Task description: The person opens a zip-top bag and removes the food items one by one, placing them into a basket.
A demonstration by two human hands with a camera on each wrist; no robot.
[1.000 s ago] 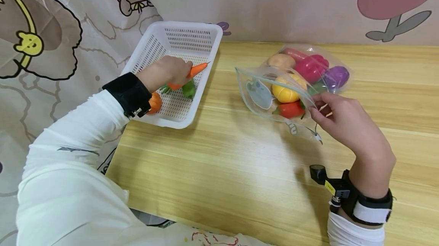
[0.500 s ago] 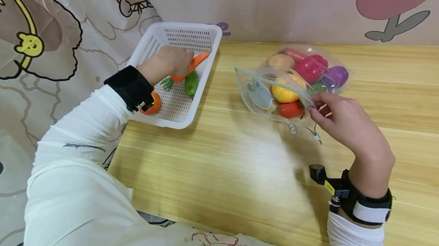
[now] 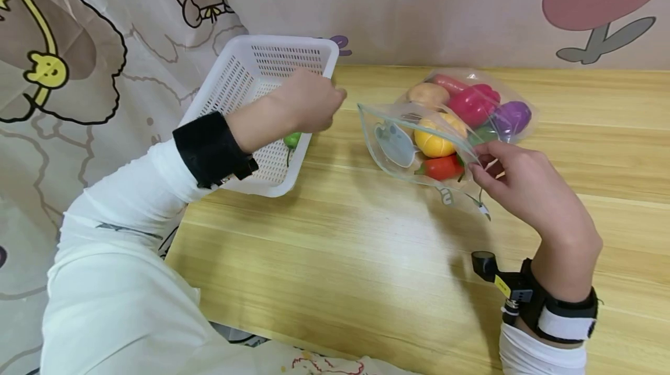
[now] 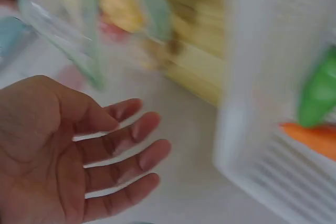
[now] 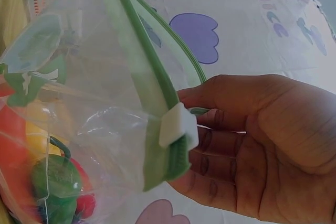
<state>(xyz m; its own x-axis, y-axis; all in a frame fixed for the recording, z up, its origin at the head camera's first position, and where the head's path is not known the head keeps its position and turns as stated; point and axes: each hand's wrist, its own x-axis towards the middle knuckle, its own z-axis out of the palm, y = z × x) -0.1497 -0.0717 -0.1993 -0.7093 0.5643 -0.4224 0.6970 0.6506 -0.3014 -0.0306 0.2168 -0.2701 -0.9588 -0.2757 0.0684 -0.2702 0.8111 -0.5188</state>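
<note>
My left hand (image 3: 306,102) is over the right wall of the white slotted basket (image 3: 267,190). In the left wrist view its fingers are spread and loosely bent, with nothing in them. Behind it in that view, an orange carrot (image 4: 317,141) and a green pepper (image 4: 319,90) lie in the basket. With thumb and fingers, my right hand (image 3: 534,189) pinches the edge of a clear zip bag (image 3: 395,143), near its white slider (image 5: 178,127). The bag's mouth gapes toward me. Inside are a red pepper (image 3: 444,167) and a yellow ribbed pumpkin (image 3: 435,138).
Deeper in the bag lie a magenta bell pepper (image 3: 475,104), a purple vegetable (image 3: 513,117) and a potato-like piece (image 3: 428,96). Bag and basket stand apart on the wooden table (image 3: 335,247). A patterned cloth (image 3: 419,14) hangs along the table's back edge.
My left hand held a carrot over the basket earlier; it has let go and moved right, to the basket's right rim. My right hand has stayed at the bag's edge.
</note>
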